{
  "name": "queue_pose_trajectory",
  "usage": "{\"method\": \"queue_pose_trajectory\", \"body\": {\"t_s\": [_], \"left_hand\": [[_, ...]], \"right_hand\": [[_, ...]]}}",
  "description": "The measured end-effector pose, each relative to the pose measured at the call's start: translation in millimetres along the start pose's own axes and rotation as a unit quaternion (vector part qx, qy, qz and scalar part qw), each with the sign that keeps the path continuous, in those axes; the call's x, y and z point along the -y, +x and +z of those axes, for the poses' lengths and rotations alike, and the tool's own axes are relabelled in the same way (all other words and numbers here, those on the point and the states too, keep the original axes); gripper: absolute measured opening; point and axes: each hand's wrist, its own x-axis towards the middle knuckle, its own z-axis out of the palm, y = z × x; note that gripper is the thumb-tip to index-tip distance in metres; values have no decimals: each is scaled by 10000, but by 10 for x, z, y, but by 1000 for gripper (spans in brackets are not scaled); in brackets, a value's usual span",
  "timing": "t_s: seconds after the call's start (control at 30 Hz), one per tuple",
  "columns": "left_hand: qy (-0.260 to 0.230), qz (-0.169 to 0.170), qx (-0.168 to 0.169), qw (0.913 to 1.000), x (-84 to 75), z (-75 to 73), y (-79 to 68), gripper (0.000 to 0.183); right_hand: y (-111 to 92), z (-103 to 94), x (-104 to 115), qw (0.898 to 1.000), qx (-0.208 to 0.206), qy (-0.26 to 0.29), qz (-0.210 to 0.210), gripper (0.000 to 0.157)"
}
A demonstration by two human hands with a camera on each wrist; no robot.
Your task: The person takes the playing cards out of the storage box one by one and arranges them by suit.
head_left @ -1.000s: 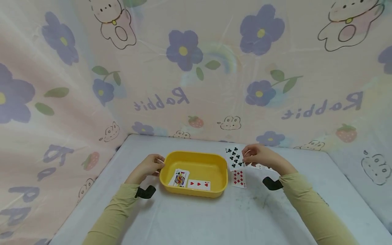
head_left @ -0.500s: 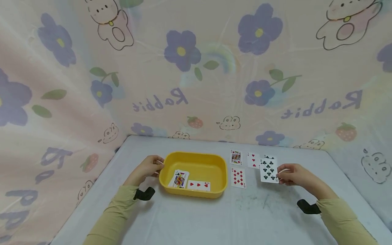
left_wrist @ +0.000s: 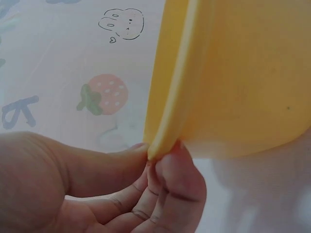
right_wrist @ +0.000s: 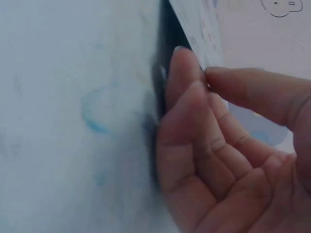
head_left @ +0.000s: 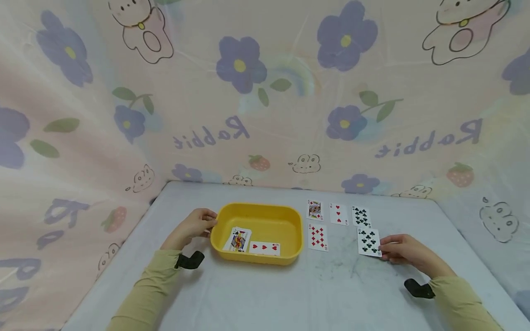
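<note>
My left hand pinches the left rim of the yellow plastic basin. In the left wrist view, thumb and forefinger meet on the basin's rim. Inside lie a face card on top of other cards and a hearts card. Out to the right, my right hand pinches a clubs playing card by its right edge. That card sits just in front of another clubs card; whether it fully touches the table is unclear. The right wrist view shows the card's edge between thumb and fingers.
Right of the basin, a face card of diamonds and a three of hearts lie in a row with the rear clubs card. A diamonds card lies nearer. A patterned curtain rises behind the white tabletop.
My right hand has carried the clubs card from behind the basin's right side rightward and nearer, lowering it before the other clubs card. The left hand has stayed on the basin's rim.
</note>
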Motion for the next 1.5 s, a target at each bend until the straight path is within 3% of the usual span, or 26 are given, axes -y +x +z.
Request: {"method": "queue_pose_trajectory", "body": {"t_s": [0.37, 0.57, 0.97, 1.27, 1.4, 1.5], "left_hand": [[-15, -147, -24, 9999, 32, -5, -10, 25], [17, -127, -6, 9999, 42, -11, -10, 25], [29, -231, -30, 9997, 16, -15, 16, 25], [106, -202, 69, 9997, -27, -4, 33, 25], [147, -143, 50, 9998, -28, -7, 32, 25], [210, -104, 4, 9997, -45, 1, 52, 24]], "right_hand": [[79, 28, 47, 9993, 65, -48, 354, 26], [89, 42, 41, 9977, -174, -145, 634, 20], [59, 68, 131, 9925, -510, -896, 665, 20], [-3, 29, 270, 9858, -1035, -1289, 312, 31], [96, 44, 486, 9779, -1723, -1149, -297, 36], [209, 167, 807, 9733, -1840, -986, -959, 40]]}}
